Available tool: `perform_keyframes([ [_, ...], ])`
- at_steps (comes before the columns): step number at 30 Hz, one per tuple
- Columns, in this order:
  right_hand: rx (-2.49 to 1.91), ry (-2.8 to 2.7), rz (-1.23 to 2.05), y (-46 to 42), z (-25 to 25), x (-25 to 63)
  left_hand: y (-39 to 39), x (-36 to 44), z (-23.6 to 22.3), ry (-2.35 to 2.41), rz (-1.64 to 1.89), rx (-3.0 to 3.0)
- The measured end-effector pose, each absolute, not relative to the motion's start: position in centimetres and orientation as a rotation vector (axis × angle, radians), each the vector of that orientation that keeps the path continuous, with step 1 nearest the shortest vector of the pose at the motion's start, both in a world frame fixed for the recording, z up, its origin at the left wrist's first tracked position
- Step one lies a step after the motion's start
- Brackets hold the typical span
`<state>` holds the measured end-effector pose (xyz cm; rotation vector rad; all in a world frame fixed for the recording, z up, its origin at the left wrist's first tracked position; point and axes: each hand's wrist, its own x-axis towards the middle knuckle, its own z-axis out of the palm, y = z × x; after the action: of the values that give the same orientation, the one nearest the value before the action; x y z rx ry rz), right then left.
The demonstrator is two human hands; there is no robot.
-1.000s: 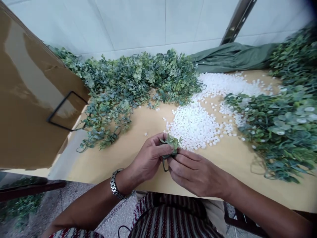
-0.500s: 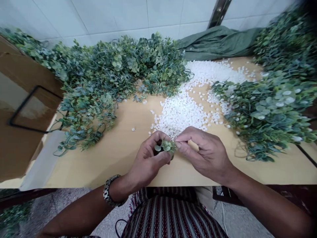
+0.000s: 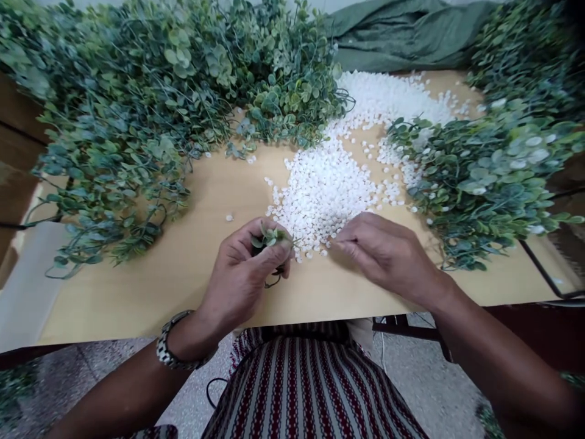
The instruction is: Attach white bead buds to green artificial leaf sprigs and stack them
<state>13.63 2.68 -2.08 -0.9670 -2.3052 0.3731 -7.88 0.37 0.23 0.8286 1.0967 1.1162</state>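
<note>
My left hand is closed around a small artificial leaf sprig. The sprig's leaves show above the thumb, and a thin stem loop hangs below the fingers. My right hand is apart from it, with thumb and forefinger pinched at the near right edge of a pile of small white round plastic pieces. What the pinch holds, if anything, is too small to make out.
A big heap of artificial foliage covers the back left of the tabletop. More leafy bunches lie at the right, some dotted white. A green cloth is bunched at the back. Cardboard stands at the far left.
My hands have moved apart: the left carries the sprig leftward, while the right has left the sprig for the white pile's edge. The view has tilted downward.
</note>
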Motion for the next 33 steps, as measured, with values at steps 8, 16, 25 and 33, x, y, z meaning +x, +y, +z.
perform_keyframes([
  [8, -0.786, -2.624, -0.038, 2.6, -3.7, 12.8, 0.6, -7.8, -0.1, 1.077, 1.057, 0.747],
  [16, -0.890, -2.287, 0.336, 2.2, -3.3, 12.2, 0.4, -7.3, -0.3, 1.035, 1.031, 0.671],
  [25, -0.917, -1.513, 1.060, 0.7, -2.8, 10.8, -0.3, -4.9, -0.1, 1.014, 1.019, 0.695],
  [33, -0.912, -1.147, 1.250, -0.1, -3.9, 10.5, -0.7, -3.3, -0.4, 0.986, 1.087, 0.858],
])
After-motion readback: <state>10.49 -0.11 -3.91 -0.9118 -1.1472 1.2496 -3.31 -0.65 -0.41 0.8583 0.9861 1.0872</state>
